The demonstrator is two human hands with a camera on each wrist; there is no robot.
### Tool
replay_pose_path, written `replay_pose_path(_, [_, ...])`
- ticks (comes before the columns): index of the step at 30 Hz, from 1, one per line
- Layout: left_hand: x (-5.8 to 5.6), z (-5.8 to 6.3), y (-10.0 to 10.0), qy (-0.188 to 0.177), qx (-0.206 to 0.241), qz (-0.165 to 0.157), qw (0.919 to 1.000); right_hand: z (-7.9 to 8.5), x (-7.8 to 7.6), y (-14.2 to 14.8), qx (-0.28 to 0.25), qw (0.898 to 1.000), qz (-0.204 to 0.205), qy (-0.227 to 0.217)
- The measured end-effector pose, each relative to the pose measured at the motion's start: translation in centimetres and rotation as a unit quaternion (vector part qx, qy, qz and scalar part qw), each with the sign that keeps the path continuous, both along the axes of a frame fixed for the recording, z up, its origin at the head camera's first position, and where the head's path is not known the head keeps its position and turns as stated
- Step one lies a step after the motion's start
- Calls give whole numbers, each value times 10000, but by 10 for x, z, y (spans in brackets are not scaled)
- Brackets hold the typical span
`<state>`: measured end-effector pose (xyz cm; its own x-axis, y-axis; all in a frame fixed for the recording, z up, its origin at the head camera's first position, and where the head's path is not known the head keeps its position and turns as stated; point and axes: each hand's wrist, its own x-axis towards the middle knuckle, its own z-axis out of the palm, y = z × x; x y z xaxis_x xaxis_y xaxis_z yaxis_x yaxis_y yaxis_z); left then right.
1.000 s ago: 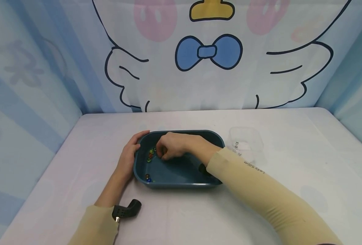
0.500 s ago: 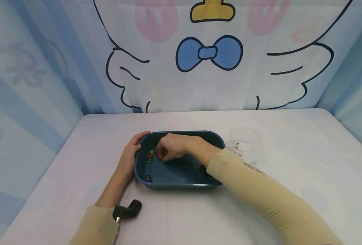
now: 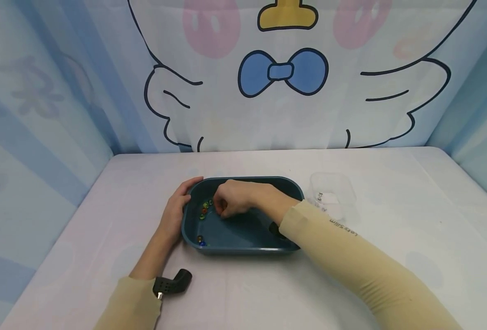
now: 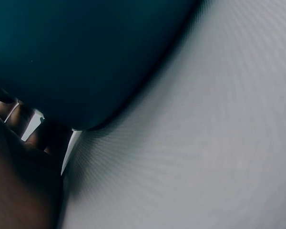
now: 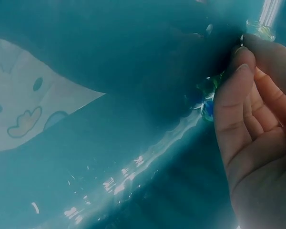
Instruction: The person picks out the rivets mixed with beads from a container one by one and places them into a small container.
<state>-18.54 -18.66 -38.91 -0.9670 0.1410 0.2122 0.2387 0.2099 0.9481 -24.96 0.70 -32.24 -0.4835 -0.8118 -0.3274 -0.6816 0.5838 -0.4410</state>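
A dark blue-green tray [image 3: 243,251] sits on the table. My left hand [image 3: 172,213] holds its left end, fingers round the far left corner and thumb at the rim. Inside the tray is my right hand [image 3: 236,197], low over the floor with fingers curled. In the right wrist view its thumb and fingertips [image 5: 238,67] meet on a tiny glinting thing, seemingly a marble mostly hidden by them. A blue marble [image 5: 208,109] and a clear marble [image 5: 260,29] lie close by. Several colourful marbles [image 3: 204,211] line the tray's left side, and a blue marble [image 3: 202,244] lies at the near left corner.
A clear plastic box [image 3: 333,190] with a white label stands right of the tray, partly behind the right sleeve [image 3: 350,256]. A cartoon-printed curtain [image 3: 282,119] rises behind the white table [image 3: 235,293]. The left wrist carries a black camera mount [image 3: 173,283].
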Motion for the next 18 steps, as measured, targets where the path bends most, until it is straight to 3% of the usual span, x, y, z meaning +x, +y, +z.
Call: replay_pose_path(18, [1, 1, 1, 26, -84, 32, 10000, 2, 0, 2, 67, 10000, 12, -28])
